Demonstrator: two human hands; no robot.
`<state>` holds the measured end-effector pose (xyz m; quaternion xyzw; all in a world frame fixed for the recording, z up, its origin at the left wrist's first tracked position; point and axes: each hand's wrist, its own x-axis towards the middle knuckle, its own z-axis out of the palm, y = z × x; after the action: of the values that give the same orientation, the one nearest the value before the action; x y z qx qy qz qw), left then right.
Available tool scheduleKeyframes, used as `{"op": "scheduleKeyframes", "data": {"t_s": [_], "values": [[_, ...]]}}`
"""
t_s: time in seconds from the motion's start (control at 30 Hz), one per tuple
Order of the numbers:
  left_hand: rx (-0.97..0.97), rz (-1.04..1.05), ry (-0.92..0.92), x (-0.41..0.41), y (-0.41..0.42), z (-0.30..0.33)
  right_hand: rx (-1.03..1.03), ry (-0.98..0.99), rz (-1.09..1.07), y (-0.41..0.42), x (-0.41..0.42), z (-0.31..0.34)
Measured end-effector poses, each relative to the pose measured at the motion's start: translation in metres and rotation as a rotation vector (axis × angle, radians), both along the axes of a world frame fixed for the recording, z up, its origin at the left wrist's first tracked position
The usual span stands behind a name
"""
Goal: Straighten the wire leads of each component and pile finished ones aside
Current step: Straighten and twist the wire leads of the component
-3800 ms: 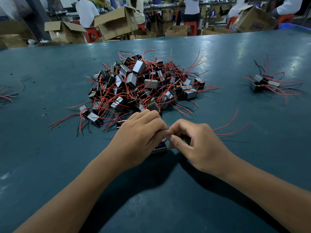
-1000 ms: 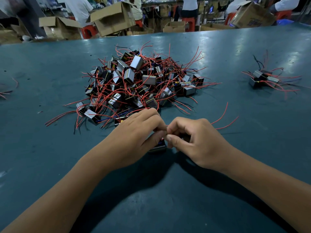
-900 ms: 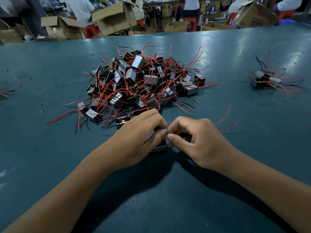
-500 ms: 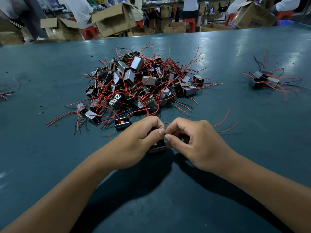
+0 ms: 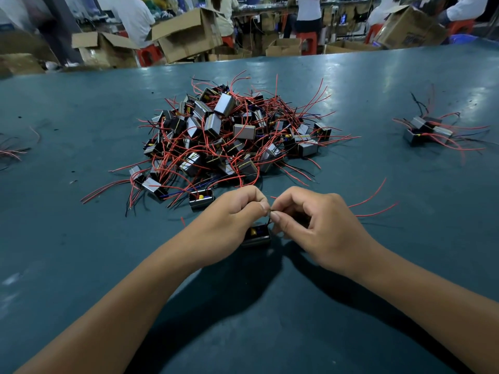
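A small black component [image 5: 258,234] with a yellow spot sits on the table between my hands. My left hand [image 5: 229,220] curls over its left side, thumb and fingers pinching a thin dark lead above it. My right hand [image 5: 316,225] pinches the same lead from the right, fingertips almost touching the left ones. Two red leads [image 5: 375,201] trail out to the right from under my right hand. Behind lies a big heap of black and grey components [image 5: 232,139] tangled in red wires. A small pile of components [image 5: 429,130] lies at the far right.
The dark green table [image 5: 81,252] stretches wide around me. A few loose red wires [image 5: 13,152] lie at the left edge. One component [image 5: 201,199] sits just left of my left hand. Cardboard boxes [image 5: 186,33] and seated people fill the background.
My left hand has shifted slightly left and lifted, uncovering the component beneath it. Both hands stay pinched together at the lead. The camera view has wobbled a little.
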<state>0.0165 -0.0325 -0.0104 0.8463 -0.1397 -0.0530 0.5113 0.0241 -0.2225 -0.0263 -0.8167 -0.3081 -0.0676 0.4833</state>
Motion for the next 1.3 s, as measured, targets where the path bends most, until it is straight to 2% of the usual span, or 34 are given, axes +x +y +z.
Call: {"op": "scheduleKeyframes", "data": {"t_s": [0.07, 0.3, 0.63, 0.77, 0.93, 1.3], "values": [[-0.021, -0.004, -0.009, 0.001, 0.002, 0.0, 0.002, 0.019, -0.02, -0.001, 0.002, 0.001], [0.149, -0.021, -0.167, -0.001, 0.002, -0.007, -0.034, 0.024, -0.085, -0.002, 0.004, 0.003], [0.243, -0.063, -0.22, 0.003, 0.015, 0.002, -0.015, 0.089, -0.086, -0.005, 0.004, 0.002], [0.188, -0.045, -0.18, 0.004, 0.017, 0.002, 0.133, 0.157, -0.099, -0.013, 0.012, 0.007], [0.185, 0.017, -0.196, 0.005, 0.016, 0.0, 0.204, 0.087, -0.208, -0.021, 0.021, 0.012], [0.207, -0.105, -0.154, 0.005, 0.008, -0.004, 0.006, 0.126, -0.094, -0.016, 0.019, 0.008]]}}
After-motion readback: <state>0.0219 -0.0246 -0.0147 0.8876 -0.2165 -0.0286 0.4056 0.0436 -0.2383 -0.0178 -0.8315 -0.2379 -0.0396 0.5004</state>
